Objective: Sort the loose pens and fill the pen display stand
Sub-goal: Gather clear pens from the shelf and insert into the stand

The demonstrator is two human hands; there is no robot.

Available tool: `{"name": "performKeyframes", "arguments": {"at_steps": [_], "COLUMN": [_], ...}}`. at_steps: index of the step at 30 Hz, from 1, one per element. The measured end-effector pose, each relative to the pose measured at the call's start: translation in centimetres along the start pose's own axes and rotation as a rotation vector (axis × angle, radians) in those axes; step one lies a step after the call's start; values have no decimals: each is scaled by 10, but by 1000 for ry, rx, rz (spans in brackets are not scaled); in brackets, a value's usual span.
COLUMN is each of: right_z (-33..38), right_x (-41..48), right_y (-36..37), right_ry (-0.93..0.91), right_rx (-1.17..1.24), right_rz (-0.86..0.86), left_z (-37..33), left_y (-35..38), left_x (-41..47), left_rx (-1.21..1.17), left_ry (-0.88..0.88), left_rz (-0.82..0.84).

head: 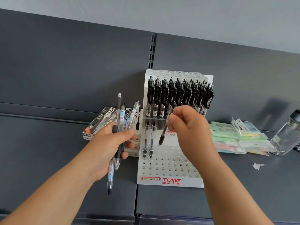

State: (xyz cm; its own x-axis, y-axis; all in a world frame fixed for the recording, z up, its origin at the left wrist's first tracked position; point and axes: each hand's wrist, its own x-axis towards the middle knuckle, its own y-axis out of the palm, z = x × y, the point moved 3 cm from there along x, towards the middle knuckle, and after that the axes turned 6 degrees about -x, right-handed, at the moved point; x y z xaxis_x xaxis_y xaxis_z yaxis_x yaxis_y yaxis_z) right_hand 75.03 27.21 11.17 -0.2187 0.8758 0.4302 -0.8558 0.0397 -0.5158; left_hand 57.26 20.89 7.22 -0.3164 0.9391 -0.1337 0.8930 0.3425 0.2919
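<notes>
A white pen display stand (170, 182) marked TOME stands on the dark shelf. Its upper tier is packed with several black pens (178, 95). Two pens (148, 138) stand in the lower tier's left holes, and most other holes there are bare. My left hand (107, 143) grips a bundle of loose pens (121, 114), clear and black, left of the stand. My right hand (190, 127) pinches a single black-grip pen (164, 132), tip down, just above the lower tier's holes.
Boxes of pens (99, 122) are stacked left of the stand, behind my left hand. Pastel packets (230, 137) lie to the right, then a glass jar (285, 137) with a black lid. A paper scrap (258, 165) lies on the shelf.
</notes>
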Motion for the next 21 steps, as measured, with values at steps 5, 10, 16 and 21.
{"name": "performKeyframes", "arguments": {"at_steps": [5,10,16,21], "right_z": [-21,-35,-28,-4], "right_x": [-4,-13,-7,-10], "right_y": [18,36,28,12], "right_ry": [60,128,120,0], "right_rx": [-111,-198,-334,-149], "right_rz": [73,98,114,-78], "left_z": [-2,-4,-10,-17], "left_y": [5,8,13,23], "left_x": [0,0,-5,-14], "left_rx": [30,43,38,61], "left_ry": [15,29,81,122], "left_rz": [22,33,70,180]}}
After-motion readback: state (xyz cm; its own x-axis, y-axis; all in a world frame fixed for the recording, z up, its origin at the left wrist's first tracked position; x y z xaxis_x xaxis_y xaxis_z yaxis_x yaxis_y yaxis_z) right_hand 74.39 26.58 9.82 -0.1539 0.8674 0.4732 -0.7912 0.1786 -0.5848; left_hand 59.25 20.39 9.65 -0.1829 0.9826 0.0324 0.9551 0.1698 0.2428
